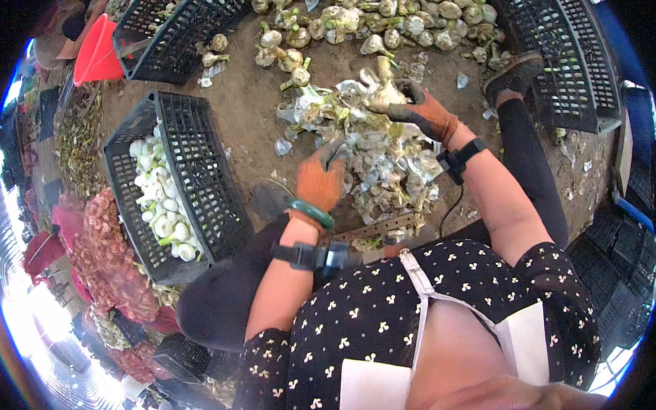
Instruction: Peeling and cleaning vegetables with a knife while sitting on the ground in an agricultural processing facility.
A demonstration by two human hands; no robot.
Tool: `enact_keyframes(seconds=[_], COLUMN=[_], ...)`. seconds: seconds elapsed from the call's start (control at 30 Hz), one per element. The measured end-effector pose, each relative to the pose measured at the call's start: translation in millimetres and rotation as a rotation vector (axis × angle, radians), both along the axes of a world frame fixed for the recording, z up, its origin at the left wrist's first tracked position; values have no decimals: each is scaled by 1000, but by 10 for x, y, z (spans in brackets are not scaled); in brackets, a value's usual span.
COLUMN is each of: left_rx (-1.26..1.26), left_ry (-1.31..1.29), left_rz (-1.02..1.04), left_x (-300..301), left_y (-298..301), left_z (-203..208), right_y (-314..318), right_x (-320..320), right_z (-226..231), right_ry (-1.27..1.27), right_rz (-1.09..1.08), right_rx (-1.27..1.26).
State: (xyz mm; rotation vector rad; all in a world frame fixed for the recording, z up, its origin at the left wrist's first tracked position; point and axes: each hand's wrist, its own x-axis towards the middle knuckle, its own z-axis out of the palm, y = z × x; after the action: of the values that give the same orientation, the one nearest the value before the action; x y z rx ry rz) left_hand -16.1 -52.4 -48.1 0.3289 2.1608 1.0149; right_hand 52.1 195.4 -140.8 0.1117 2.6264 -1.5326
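My right hand (pixel 429 115), in an orange glove with dark fingers, is closed around a garlic bulb (pixel 387 94) whose cut stem points away from me. Lower and to the left, my left hand (pixel 320 178) wears a matching glove. Its fingers are drawn together near the peelings, and what they hold, if anything, I cannot make out. Between and below both hands lies a heap of papery garlic skins (pixel 392 175). Beyond them, many unpeeled garlic bulbs (pixel 408 18) with short stems are spread on the ground.
At my left stands a black crate (pixel 204 173) holding clean white garlic bulbs (pixel 158 189). Another black crate (pixel 181 40) and a red bucket (pixel 97 50) are farther left. Stacked crates (pixel 568 52) stand right, beside my shoe (pixel 515 75). Filled mesh bags (pixel 109 249) lie far left.
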Motion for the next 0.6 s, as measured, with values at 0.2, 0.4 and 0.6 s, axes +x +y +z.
enact_keyframes(seconds=[0.2,0.4,0.6], left_rx=[208,259,124], left_ry=[-84,173,227], left_rz=[-97,-269,-231], left_x=[123,349,469], left_y=[378,522,532], left_z=[441,400,339], right_y=[-455,-577,-783], right_x=[358,716,859], right_z=[1264,1497,1560], right_ry=[124,215,249], right_rz=[-142,-115,-201], right_rx=[188,471,758])
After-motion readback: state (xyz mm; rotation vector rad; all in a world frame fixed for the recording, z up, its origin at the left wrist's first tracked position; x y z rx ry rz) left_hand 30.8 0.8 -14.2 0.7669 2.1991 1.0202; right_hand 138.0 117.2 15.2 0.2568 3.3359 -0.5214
